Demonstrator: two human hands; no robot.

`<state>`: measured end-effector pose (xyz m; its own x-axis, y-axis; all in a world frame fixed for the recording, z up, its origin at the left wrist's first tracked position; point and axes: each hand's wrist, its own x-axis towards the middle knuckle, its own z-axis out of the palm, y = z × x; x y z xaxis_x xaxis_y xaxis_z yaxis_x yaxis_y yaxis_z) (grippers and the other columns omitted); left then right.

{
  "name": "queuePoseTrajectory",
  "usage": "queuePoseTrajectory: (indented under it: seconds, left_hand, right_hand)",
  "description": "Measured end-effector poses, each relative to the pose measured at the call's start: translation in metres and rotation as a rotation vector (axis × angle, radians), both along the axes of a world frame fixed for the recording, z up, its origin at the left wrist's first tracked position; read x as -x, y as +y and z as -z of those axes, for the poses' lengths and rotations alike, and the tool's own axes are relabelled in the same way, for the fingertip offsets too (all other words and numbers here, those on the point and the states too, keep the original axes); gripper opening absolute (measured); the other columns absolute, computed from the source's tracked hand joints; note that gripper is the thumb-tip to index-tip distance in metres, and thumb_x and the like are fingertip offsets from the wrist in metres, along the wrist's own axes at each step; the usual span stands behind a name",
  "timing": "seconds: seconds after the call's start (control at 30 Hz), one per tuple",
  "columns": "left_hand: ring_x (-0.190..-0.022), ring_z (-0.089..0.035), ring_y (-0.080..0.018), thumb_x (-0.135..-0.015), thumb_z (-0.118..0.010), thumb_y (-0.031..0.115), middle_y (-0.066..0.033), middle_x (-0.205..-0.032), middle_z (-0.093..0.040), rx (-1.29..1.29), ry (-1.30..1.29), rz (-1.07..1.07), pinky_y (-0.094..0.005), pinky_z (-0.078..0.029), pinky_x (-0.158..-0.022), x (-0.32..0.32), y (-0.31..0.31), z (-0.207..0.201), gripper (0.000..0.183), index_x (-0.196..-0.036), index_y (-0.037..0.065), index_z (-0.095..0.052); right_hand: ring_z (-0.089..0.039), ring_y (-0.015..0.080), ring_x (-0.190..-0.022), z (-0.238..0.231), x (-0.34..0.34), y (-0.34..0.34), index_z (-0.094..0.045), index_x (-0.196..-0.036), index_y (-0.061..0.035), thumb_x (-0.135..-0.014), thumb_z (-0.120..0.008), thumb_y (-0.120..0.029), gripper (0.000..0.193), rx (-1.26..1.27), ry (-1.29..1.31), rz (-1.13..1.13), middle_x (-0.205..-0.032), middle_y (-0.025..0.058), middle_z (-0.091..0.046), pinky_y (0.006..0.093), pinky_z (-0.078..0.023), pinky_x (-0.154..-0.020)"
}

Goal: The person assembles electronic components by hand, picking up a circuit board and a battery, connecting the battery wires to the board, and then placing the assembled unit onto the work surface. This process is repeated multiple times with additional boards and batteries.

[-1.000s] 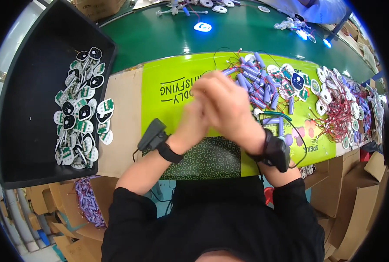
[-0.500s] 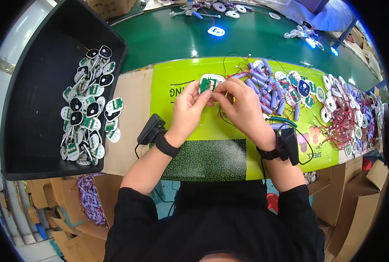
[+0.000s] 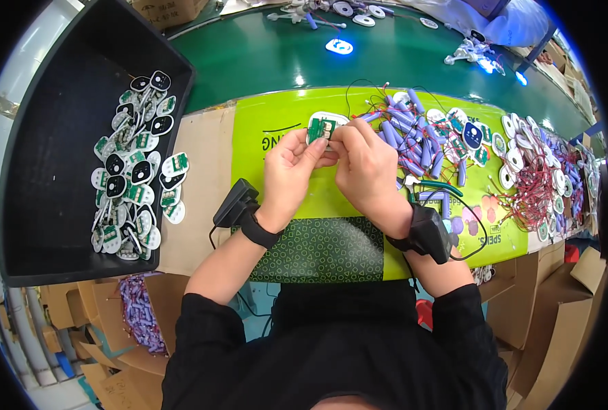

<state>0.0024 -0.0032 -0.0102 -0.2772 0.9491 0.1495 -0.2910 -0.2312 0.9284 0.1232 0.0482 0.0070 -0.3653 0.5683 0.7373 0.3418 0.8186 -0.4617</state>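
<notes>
My left hand (image 3: 290,171) grips a white rounded panel with a green circuit board (image 3: 322,126) on its upper face, thumb on the near edge. Against the panel's right side, my right hand (image 3: 367,167) is closed in a pinch; whatever sits between its fingertips is hidden. Just right of that hand lies a heap of purple cylindrical batteries with thin wires (image 3: 413,133). Green-handled pliers (image 3: 442,184) rest below the heap. Several panels with boards (image 3: 471,137) lie to its right.
On the left stands a black bin (image 3: 44,171) with many panels (image 3: 130,178) piled along its right side. White discs with red wires (image 3: 533,181) are heaped far right. Beyond the yellow-green mat runs a green surface (image 3: 249,61) with a glowing blue-lit panel (image 3: 339,46). Cardboard boxes (image 3: 550,335) flank me below.
My right hand and wrist have shifted slightly left and turned, with its fingertips closer over the panel. The panel stays in my left hand, a little lower-left. More of the pliers shows.
</notes>
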Motion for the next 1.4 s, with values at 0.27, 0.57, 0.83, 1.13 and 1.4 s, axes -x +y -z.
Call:
queuePoseTrajectory:
  seconds: [0.27, 0.57, 0.83, 1.13, 1.4]
  left_hand:
    - [-0.082, -0.064, -0.0145, -0.092, -0.054, 0.006, -0.0105, -0.096, -0.064, -0.023, 0.185, -0.005, -0.0263, -0.054, -0.072, 0.012, 0.003, -0.010, 0.020, -0.107, -0.007, -0.053]
    - [-0.072, -0.063, -0.0129, -0.091, -0.055, 0.014, -0.0088, -0.092, -0.064, -0.016, 0.017, -0.120, -0.0264, -0.054, -0.067, 0.043, 0.012, -0.011, 0.020, -0.104, -0.001, -0.057]
    - [-0.066, -0.058, -0.0115, -0.091, -0.051, 0.016, -0.0061, -0.079, -0.062, -0.161, -0.126, -0.250, -0.0243, -0.049, -0.061, 0.085, 0.002, -0.026, 0.015, -0.091, 0.003, -0.056]
    - [-0.077, -0.059, -0.0119, -0.091, -0.054, 0.020, -0.0046, -0.088, -0.063, -0.032, -0.276, -0.102, -0.0262, -0.050, -0.066, 0.084, 0.018, 0.000, 0.016, -0.098, 0.006, -0.058]
    - [-0.079, -0.057, -0.0125, -0.090, -0.056, 0.019, -0.0042, -0.091, -0.059, 0.006, -0.265, -0.094, -0.0247, -0.048, -0.069, 0.074, 0.007, 0.001, 0.016, -0.098, 0.006, -0.056]
  right_hand:
    - [-0.058, 0.0294, -0.065, 0.005, -0.001, 0.011, -0.057, -0.082, -0.0030, -0.077, -0.060, 0.002, 0.008, 0.082, 0.079, -0.080, -0.075, 0.0117, -0.057, 0.0347, -0.046, -0.055]
    - [-0.051, 0.0108, -0.057, -0.018, -0.066, 0.062, -0.065, -0.085, 0.0017, -0.082, -0.063, -0.015, 0.017, 0.413, -0.094, 0.003, -0.064, 0.0059, -0.059, 0.0261, -0.041, -0.053]
    - [-0.059, 0.0188, -0.065, -0.015, -0.060, 0.051, -0.064, -0.083, 0.0007, -0.075, -0.064, -0.012, 0.015, 0.475, -0.391, -0.259, -0.070, 0.0100, -0.062, 0.0321, -0.045, -0.060]
    - [-0.062, 0.0308, -0.077, 0.009, -0.043, 0.029, -0.064, -0.082, -0.0051, -0.072, -0.070, -0.021, 0.020, 0.233, -0.632, -0.221, -0.084, 0.0109, -0.061, 0.0401, -0.049, -0.067]
    - [-0.064, 0.0270, -0.072, -0.058, -0.114, 0.057, -0.066, -0.087, -0.0035, -0.077, -0.066, -0.022, 0.021, 0.196, -0.296, -0.022, -0.080, 0.0133, -0.066, 0.0346, -0.049, -0.065]
